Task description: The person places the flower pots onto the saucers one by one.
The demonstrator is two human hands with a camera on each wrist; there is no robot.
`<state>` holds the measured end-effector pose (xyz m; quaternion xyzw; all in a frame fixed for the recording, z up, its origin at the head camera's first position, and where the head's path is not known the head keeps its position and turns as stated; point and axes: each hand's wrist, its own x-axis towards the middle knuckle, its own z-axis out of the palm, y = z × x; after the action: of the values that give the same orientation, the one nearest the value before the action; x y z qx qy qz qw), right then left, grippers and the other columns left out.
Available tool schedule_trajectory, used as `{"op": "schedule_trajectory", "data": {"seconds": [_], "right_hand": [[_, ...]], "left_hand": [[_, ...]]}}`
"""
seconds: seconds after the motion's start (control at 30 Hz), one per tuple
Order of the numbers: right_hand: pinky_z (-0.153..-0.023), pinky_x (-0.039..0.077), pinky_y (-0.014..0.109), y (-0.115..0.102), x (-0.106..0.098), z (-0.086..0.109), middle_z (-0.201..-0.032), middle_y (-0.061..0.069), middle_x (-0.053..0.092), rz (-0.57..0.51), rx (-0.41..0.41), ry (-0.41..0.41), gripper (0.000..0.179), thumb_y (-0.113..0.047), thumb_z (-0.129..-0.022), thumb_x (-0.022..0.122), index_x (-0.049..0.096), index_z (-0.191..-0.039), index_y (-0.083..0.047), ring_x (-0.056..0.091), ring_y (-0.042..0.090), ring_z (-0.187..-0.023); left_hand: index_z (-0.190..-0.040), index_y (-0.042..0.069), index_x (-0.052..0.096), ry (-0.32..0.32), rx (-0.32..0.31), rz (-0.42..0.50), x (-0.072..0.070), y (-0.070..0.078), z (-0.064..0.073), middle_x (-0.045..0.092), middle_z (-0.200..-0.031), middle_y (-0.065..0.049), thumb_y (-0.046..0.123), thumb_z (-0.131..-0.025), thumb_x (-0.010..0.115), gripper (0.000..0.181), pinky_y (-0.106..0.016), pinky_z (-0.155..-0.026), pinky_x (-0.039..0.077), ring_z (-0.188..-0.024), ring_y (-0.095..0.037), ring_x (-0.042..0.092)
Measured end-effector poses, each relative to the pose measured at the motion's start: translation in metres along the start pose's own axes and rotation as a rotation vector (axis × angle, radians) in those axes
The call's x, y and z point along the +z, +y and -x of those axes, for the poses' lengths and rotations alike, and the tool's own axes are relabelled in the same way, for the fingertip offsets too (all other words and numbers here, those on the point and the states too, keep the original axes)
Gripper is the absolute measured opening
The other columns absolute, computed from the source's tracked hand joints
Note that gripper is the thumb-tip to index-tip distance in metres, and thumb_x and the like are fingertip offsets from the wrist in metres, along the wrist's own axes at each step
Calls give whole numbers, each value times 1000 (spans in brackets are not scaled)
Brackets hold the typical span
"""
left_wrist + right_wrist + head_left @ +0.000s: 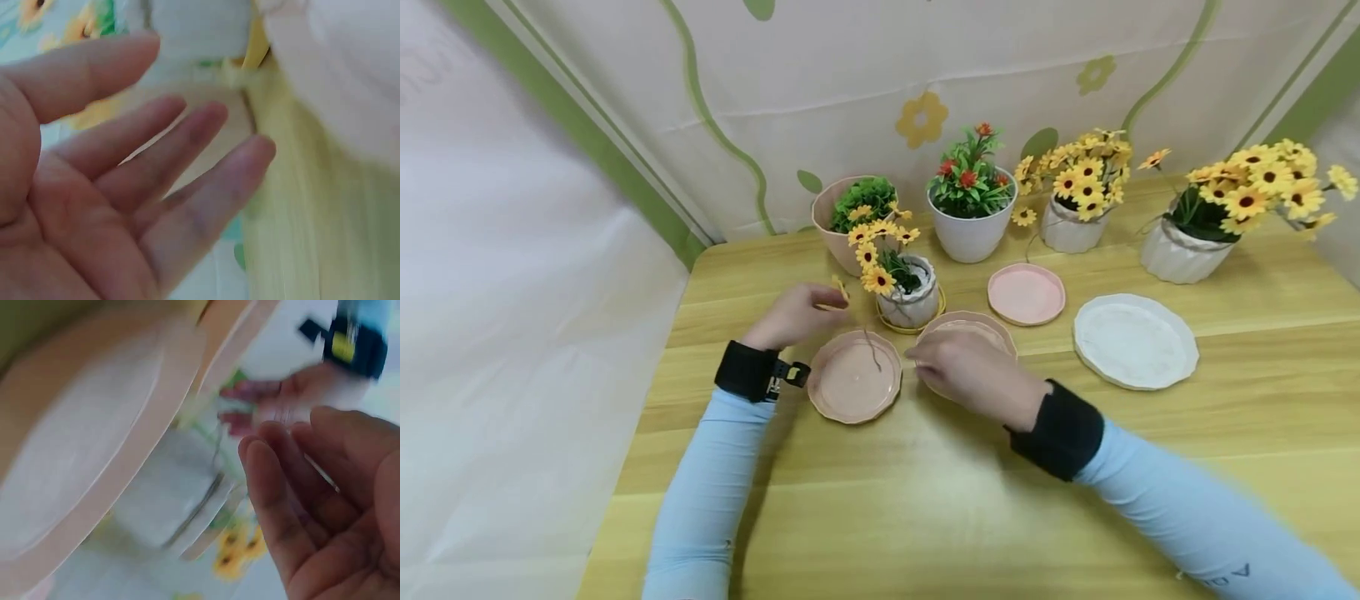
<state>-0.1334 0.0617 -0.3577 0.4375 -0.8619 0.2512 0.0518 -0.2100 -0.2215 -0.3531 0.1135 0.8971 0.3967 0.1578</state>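
White is the small pot (912,308) with drooping yellow flowers (878,278), and it stands on a yellow saucer (943,303), perhaps so that water does not reach the table (925,517). It is between and beyond your two hands. Your left hand (797,315) is beside it, this grip spread and holding nothing, as the left wrist view shows. Your right hand (973,373) is above the right pink saucer (996,332), the fingers bent loosely towards the thumb; I see nothing pinched there. Near your left hand is the left pink saucer (842,387), with a thin string (874,354) showing over it. Other potted plants (973,233) are at the back, probably because tall things there do not block your arms.
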Motion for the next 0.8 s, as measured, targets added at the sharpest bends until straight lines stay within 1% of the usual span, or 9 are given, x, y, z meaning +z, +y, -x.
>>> {"op": "schedule_trajectory", "data": {"seconds": [0.07,0.13,0.2,0.27,0.37,0.47,0.57,0.7,0.8], "right_hand": [[-90,53,38,-13,10,0,-106,10,71,45,-70,-54,21,-6,-92,69,74,-111,-1,66,24,-100],[-93,52,37,-23,21,0,-112,11,69,98,-118,-129,22,-5,-94,65,71,-115,-1,64,24,-105],[-94,51,35,-30,31,0,-115,10,67,187,-160,-186,22,-3,-95,62,70,-115,-2,62,24,-108],[-95,50,33,-33,39,1,-115,8,67,255,-191,-230,22,0,-95,60,70,-114,-5,60,24,-109],[-92,51,31,-35,44,4,-113,5,67,299,-213,-276,22,2,-95,60,70,-111,-8,59,21,-108],[-88,53,31,-35,43,8,-110,4,67,279,-214,-286,19,0,-95,60,70,-108,-9,60,21,-105],[-86,53,30,-35,41,13,-106,3,67,254,-217,-280,15,-1,-95,61,70,-103,-9,60,20,-101],[-86,53,30,-33,39,16,-104,1,67,211,-238,-262,10,-7,-96,62,70,-101,-9,61,19,-100],[-89,52,31,-31,34,15,-107,3,68,163,-236,-219,12,-11,-95,65,71,-104,-7,62,19,-102]], "left_hand": [[-131,-4,61,71,-45,74,-10,-5,3,62,-128,-20,17,-99,62,39,-43,-94,52,-114,-36,60],[-133,-4,60,167,-83,169,-18,-9,4,63,-125,-21,18,-101,58,38,-41,-90,54,-109,-38,62],[-136,-3,56,263,-109,278,-24,-12,2,61,-127,-23,20,-102,56,41,-39,-89,55,-108,-40,61],[-141,1,52,344,-120,348,-29,-13,-2,58,-131,-22,23,-103,54,44,-38,-90,55,-109,-37,61],[-148,5,45,421,-140,459,-33,-12,-12,53,-138,-19,27,-104,52,50,-39,-93,53,-112,-33,59],[-154,6,35,435,-160,558,-34,-8,-25,46,-145,-18,31,-105,48,56,-42,-98,50,-121,-33,54],[-157,8,25,409,-177,618,-34,-2,-39,36,-153,-19,34,-106,45,61,-44,-102,46,-133,-37,44],[-160,13,20,370,-209,615,-35,6,-57,26,-159,-15,40,-106,41,64,-47,-106,42,-139,-41,34],[-160,17,19,346,-237,613,-36,10,-67,23,-161,-10,44,-105,41,65,-49,-106,41,-138,-43,34]]}}
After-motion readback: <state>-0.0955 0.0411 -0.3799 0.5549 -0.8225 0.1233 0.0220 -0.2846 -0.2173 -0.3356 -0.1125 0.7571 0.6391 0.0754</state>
